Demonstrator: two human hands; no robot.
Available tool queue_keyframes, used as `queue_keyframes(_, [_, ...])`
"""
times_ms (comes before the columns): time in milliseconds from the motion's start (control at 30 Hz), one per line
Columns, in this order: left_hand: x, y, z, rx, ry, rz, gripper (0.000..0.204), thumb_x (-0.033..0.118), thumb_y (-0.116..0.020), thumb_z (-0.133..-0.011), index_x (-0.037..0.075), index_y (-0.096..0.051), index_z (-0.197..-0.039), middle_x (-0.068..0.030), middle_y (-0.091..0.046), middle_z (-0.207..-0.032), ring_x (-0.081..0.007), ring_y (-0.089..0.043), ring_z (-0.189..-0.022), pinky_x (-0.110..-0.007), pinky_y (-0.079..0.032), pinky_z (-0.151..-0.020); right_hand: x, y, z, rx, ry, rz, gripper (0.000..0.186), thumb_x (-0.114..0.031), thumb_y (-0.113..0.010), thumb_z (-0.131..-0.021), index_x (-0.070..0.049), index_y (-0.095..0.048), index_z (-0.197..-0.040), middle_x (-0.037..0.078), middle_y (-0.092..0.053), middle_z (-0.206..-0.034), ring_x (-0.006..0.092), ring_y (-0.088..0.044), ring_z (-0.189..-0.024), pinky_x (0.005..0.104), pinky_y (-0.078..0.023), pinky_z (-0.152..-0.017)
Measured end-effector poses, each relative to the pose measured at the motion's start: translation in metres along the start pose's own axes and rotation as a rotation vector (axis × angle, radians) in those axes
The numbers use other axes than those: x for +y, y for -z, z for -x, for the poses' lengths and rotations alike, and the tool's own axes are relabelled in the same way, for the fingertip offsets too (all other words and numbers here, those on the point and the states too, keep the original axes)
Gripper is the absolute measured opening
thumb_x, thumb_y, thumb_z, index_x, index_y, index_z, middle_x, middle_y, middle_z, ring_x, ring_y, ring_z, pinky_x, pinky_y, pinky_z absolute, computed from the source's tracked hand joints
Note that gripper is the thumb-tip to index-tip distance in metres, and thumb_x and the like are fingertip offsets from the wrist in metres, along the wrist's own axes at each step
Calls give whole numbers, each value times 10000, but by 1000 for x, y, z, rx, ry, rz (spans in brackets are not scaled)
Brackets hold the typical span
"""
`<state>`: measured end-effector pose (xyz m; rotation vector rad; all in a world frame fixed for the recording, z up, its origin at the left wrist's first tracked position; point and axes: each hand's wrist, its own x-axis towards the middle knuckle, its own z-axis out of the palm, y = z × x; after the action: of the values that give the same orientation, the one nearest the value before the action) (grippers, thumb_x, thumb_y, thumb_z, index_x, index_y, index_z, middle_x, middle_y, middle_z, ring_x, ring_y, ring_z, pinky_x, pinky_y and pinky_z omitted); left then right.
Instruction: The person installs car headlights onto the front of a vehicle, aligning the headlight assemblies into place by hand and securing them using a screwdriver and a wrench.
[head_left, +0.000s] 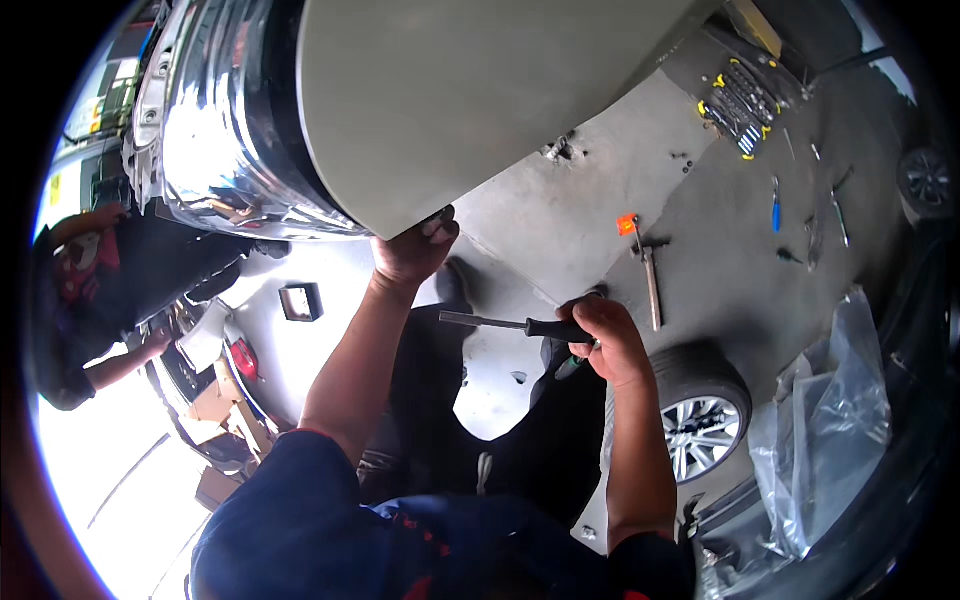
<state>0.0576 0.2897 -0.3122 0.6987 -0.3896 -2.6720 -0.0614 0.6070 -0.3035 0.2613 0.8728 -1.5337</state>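
Two hands at a grey car panel [450,90] overhead: left hand [413,250] grips its lower edge, right hand [605,340] clenches a black-handled screwdriver [510,324] just below; panel not yet off; wheel [705,420] and tools [740,105] on the floor

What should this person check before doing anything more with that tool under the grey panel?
1. Left hand on the grey panel edge: ok, fingers curl under it.
2. Right hand grip on the black-handled tool: ok, closed round the handle.
3. Tool tip at a fastener: not ok, it points into open air.
4. Footing: cannot tell, legs mostly hidden.
5. Wheel close beside the right arm: ok, apart.
6. Hammer on floor: ok, out of the way.
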Motion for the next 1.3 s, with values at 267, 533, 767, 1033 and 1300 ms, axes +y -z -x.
queue_keyframes(267, [-21, 7, -17, -141, -92, 2, 387, 470, -618, -956, 97, -623, -1056, -39, -587, -853, -125, -433, -638, -249, -324, -547, 6, 67, -92, -484, 65, -121, 400, -278, -775, -941, 14, -663, -1190, 33, -628, -832, 65, -465, -574, 272, -364, -572])
queue_keyframes(533, [-35, 27, -26, -397, -207, 52, 300, 284, -597, -879, 49, -592, -1067, -66, -551, -894, -149, -442, -670, -279, -302, -545, -8, 88, -145, -655, 438, 1, 488, -112, -782, -879, 39, -587, -1300, 48, -639, -890, 79, -488, -642, 278, -399, -599])
queue_keyframes(767, [-42, 55, -41, -589, -375, -45, 524, 97, -571, -789, 5, -577, -1305, -68, -611, -1004, -149, -406, -719, -280, -336, -630, 2, 108, -158, -631, 705, 65, 492, -215, -743, -962, 52, -551, -1328, 143, -687, -1102, 64, -509, -683, 258, -420, -614])
queue_keyframes(1033, [-58, 28, -33, -488, -529, -642, 768, 482, -628, -948, 13, -414, -1517, 8, -482, -1019, -109, -388, -785, -242, -338, -667, -22, 88, -121, -338, 912, 249, 397, -271, -617, -1053, 34, -554, -1299, 180, -706, -1084, 47, -498, -636, 242, -466, -594])
queue_keyframes(1300, [-78, -6, -65, -312, -747, -717, 427, 475, -468, -1047, 76, -621, -1040, 0, -410, -727, -130, -322, -651, -301, -299, -613, -53, 63, -104, -331, 1018, 374, 376, -259, -587, -1068, 30, -553, -1306, 195, -721, -1031, 49, -478, -573, 241, -459, -529])
